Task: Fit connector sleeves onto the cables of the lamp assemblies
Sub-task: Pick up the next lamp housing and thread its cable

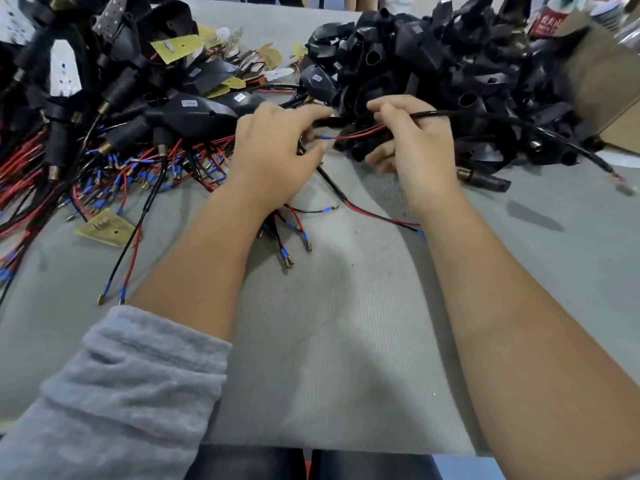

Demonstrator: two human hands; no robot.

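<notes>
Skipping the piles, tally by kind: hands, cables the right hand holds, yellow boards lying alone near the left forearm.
Hands: 2, left hand, right hand
Cable: 1
Yellow board: 1
Total: 4

Blurred bottle [550, 19], top right

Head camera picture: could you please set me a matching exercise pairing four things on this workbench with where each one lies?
Things:
1. pile of black housings
2. loose black sleeve with spring end
3. yellow board
4. red wire with blue tip

Places:
A. on the mat near the left forearm
B. between the left hand and the right hand
C. far right of the bench
D. on the bench just right of the right wrist

Pairs: 1-C, 2-D, 3-A, 4-B
</notes>
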